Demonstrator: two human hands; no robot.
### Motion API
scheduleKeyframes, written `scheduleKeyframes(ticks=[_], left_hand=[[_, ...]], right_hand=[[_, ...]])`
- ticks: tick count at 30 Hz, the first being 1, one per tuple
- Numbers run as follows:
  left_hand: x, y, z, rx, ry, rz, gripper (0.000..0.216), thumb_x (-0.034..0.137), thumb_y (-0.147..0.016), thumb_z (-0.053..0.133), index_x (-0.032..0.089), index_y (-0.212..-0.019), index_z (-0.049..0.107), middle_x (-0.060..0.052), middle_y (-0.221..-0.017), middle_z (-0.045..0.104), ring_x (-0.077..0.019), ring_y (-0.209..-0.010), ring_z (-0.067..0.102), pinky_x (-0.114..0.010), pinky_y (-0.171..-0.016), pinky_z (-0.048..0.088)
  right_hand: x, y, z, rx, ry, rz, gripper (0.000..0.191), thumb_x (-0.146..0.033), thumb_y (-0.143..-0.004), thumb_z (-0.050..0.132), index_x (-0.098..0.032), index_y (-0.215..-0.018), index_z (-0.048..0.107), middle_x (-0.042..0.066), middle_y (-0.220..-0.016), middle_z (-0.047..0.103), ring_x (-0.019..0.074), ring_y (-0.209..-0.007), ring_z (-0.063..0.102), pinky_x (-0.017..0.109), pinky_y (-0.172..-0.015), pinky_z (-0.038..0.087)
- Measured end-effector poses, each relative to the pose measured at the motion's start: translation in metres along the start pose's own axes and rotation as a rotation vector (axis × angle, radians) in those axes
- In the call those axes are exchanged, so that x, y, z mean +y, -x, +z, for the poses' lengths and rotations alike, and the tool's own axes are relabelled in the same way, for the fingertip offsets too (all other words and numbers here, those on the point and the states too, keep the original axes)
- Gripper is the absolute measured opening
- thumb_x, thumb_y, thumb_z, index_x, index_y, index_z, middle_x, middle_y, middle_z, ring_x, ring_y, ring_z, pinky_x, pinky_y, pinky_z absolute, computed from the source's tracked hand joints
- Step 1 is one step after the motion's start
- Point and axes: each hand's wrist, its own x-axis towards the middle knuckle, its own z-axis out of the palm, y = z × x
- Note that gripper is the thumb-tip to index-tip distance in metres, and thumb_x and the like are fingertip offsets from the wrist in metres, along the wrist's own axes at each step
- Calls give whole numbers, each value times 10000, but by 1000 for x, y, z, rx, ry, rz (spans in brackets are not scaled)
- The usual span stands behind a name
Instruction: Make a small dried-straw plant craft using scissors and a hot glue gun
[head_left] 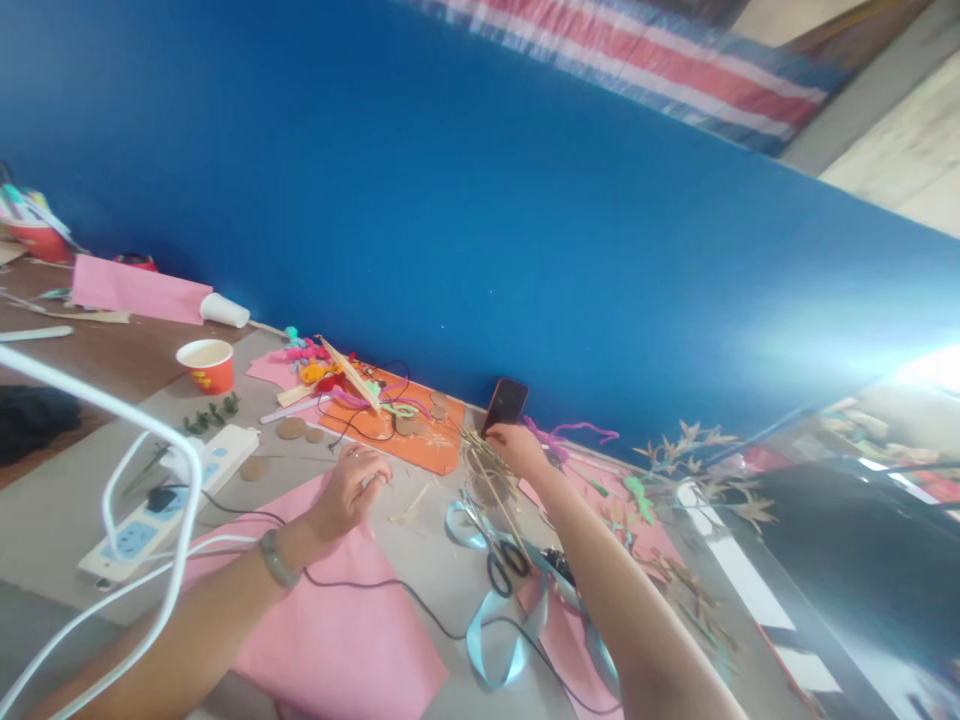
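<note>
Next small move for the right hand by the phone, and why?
Probably ease the dry stems slightly away from the phone with the right hand: its fingers are at the stems' upper end, close against the phone, and the scissors lie beside the lower stems. Whether the fingers already grip anything is unclear from this view.

"What's your right hand [517, 450] touching?"
"My fingertips are hidden, so phone [508, 400] or stems [480, 462], I can't tell."
"And that dark thing [34, 420]?"
"Cut off by the left edge, too blurred to name. My left forearm [217, 618] covers part of the pink paper [345, 640]."
</note>
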Motion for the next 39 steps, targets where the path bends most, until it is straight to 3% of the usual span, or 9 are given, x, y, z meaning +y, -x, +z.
scheduleKeyframes(ticks=[3,9,17,19,22,27,33,36,39], left_hand=[[-3,-1,2,2,-29,-6,281,246,-907,372,196,-681,531,-17,-763,646,-174,-813,568,-376,-911,315],[-6,-2,10,35,-127,-22,272,304,-867,525,192,-622,491,11,-681,619,-156,-744,555,-368,-911,313],[-7,-3,10,62,-151,-31,261,269,-855,536,190,-611,489,13,-669,623,-146,-715,559,-365,-915,304],[-7,-3,11,76,-154,-42,254,264,-849,542,191,-610,493,13,-660,618,-146,-707,554,-362,-907,307],[-7,-3,13,87,-148,-47,252,260,-840,550,193,-603,497,14,-649,611,-146,-704,549,-360,-906,310],[-3,-4,10,67,-105,-75,272,282,-862,525,191,-606,508,12,-639,597,-144,-696,543,-348,-885,330],[-2,-5,9,61,102,-235,173,296,-842,559,184,-718,602,-16,-747,651,-156,-749,568,-302,-785,393],[-2,-6,11,26,311,-388,193,345,-837,570,175,-814,660,-34,-802,676,-159,-757,584,-258,-666,412],[2,-7,12,-26,483,-474,253,386,-815,604,152,-864,688,-49,-810,691,-163,-758,597,-254,-670,426]], right_hand=[[-15,-26,8,-89,84,19,185,-235,-896,536,-175,-936,706,96,-969,714,192,-901,663,274,-789,476],[-30,-53,18,-218,208,52,330,-330,-911,572,-142,-1181,564,97,-1177,589,205,-991,608,409,-840,523],[-35,-71,24,-199,90,52,338,-327,-913,568,-150,-1201,553,99,-1199,577,211,-1005,603,412,-844,521],[-33,-72,23,-171,8,57,300,-324,-909,575,-138,-1144,583,92,-1142,605,201,-972,612,401,-830,520],[-29,-72,18,-91,-182,57,199,-311,-871,602,-125,-908,661,74,-912,669,180,-836,626,323,-751,495],[-35,-58,10,16,-628,68,376,-506,-792,560,-143,-746,647,-8,-522,553,106,-476,474,233,-486,347],[-72,-15,12,-66,-1060,34,485,-636,-642,641,-158,-722,618,-74,-445,385,63,-402,293,219,-414,217],[-93,7,17,-117,-1182,38,467,-618,-626,678,-163,-718,627,-84,-414,365,58,-383,267,219,-402,194],[-113,27,19,-171,-1365,47,377,-522,-629,736,-166,-698,634,-85,-410,381,54,-389,280,215,-410,188]])
